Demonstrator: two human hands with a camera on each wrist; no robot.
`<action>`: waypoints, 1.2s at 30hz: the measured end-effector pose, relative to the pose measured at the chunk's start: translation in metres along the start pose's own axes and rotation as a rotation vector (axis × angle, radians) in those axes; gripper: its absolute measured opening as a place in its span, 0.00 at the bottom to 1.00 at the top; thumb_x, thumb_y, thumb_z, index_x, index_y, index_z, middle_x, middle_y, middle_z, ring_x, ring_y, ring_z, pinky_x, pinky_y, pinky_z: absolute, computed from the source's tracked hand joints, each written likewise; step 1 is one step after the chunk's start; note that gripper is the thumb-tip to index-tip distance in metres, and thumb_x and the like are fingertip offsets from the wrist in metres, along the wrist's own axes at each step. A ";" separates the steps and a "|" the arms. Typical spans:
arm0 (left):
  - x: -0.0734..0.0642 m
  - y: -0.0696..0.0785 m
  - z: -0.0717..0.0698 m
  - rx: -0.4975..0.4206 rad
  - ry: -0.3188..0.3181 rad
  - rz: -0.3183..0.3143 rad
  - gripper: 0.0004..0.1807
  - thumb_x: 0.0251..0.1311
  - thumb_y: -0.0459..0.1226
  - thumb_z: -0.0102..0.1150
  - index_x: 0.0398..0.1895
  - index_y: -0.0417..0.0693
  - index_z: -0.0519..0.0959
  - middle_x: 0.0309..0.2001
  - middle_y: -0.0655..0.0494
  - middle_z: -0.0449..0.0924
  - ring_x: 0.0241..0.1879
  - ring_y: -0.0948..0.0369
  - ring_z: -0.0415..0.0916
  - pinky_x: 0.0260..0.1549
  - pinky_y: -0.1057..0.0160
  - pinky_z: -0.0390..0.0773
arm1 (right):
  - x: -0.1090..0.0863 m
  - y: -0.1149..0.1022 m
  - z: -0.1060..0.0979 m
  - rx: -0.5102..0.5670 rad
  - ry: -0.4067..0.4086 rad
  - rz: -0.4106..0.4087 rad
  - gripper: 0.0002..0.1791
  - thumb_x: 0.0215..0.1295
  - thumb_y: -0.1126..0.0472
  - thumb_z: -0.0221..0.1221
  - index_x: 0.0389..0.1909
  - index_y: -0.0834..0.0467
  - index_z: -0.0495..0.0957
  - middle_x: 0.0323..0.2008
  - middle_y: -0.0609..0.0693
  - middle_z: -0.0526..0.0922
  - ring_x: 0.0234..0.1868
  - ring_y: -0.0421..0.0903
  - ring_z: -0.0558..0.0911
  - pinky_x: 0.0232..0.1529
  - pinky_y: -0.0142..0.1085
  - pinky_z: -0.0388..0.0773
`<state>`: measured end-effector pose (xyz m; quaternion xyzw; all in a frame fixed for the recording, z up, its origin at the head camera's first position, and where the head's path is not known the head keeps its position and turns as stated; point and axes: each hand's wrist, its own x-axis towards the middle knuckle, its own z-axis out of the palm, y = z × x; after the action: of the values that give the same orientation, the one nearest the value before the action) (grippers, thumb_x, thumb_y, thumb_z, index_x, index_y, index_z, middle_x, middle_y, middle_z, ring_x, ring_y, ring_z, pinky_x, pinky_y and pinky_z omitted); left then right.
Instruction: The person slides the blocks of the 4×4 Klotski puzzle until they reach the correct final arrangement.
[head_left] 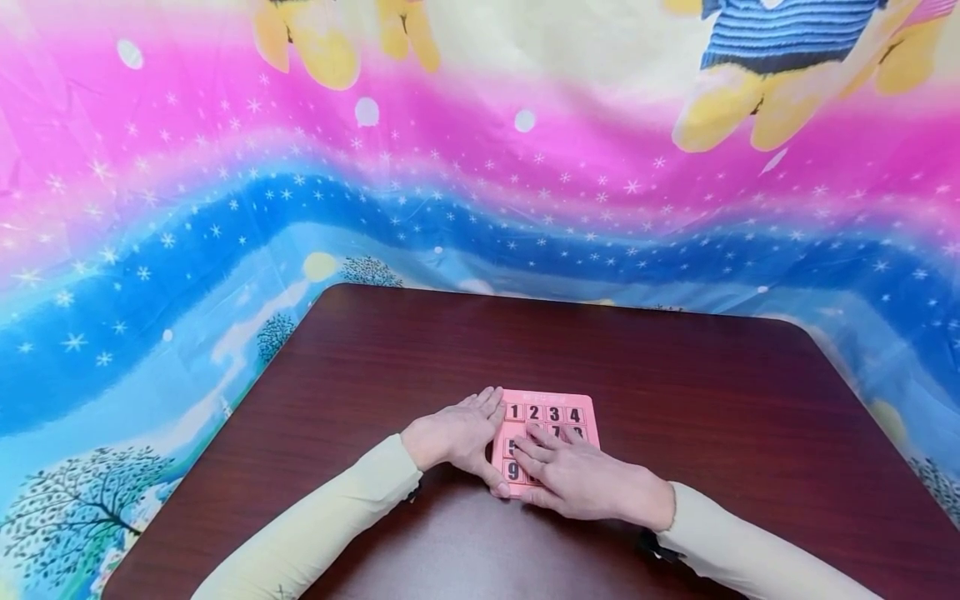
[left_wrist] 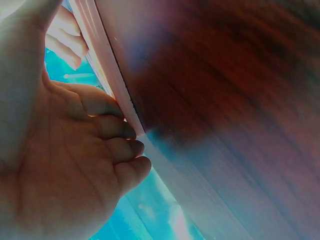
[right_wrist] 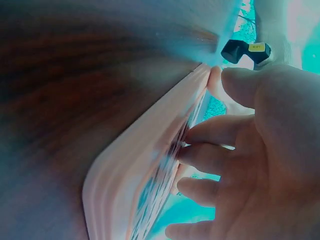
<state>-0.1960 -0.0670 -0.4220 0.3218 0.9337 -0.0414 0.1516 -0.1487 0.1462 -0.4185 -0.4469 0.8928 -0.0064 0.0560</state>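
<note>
A pink number slide puzzle (head_left: 551, 398) lies flat on the dark wooden table, its black-numbered tiles partly covered by a hand. My left hand (head_left: 465, 435) rests along the puzzle's left edge, fingers extended near the top corner and thumb at the bottom corner. In the left wrist view, its fingertips meet the pink rim (left_wrist: 117, 85). Over the lower middle tiles lies my right hand (head_left: 585, 479), with fingers spread and fairly straight. The right wrist view shows those fingertips touching the tile face, beside the puzzle's thick rounded frame (right_wrist: 115, 185). Tiles under this hand are hidden.
The table (head_left: 420, 358) stretches beyond the puzzle and to both sides, with rounded far corners. A printed cloth (head_left: 480, 200) in pink and blue hangs behind it and along its sides. A small black device (right_wrist: 245, 51) sits by the other sleeve in the right wrist view.
</note>
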 end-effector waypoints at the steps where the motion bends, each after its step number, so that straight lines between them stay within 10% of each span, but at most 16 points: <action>1: 0.000 0.000 0.000 0.001 0.000 0.002 0.70 0.40 0.76 0.59 0.77 0.38 0.50 0.79 0.41 0.42 0.79 0.50 0.40 0.77 0.57 0.49 | 0.001 0.001 0.000 -0.007 0.000 -0.001 0.35 0.74 0.37 0.43 0.70 0.56 0.67 0.70 0.53 0.69 0.74 0.57 0.63 0.66 0.69 0.60; 16: -0.001 -0.001 0.001 0.011 0.006 0.008 0.71 0.39 0.77 0.58 0.77 0.39 0.50 0.79 0.41 0.42 0.79 0.51 0.40 0.78 0.56 0.49 | 0.017 0.021 0.000 0.006 -0.048 0.076 0.33 0.73 0.40 0.48 0.71 0.54 0.66 0.72 0.52 0.66 0.76 0.57 0.60 0.68 0.67 0.59; 36: 0.000 -0.001 0.001 -0.004 0.015 0.009 0.72 0.39 0.77 0.59 0.77 0.37 0.50 0.79 0.40 0.41 0.79 0.50 0.40 0.77 0.56 0.49 | -0.028 -0.024 0.000 -0.046 -0.004 -0.083 0.34 0.74 0.36 0.42 0.71 0.53 0.66 0.72 0.51 0.67 0.75 0.54 0.62 0.66 0.64 0.65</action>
<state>-0.1964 -0.0682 -0.4232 0.3259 0.9334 -0.0367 0.1456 -0.1131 0.1537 -0.4149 -0.4847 0.8733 0.0127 0.0470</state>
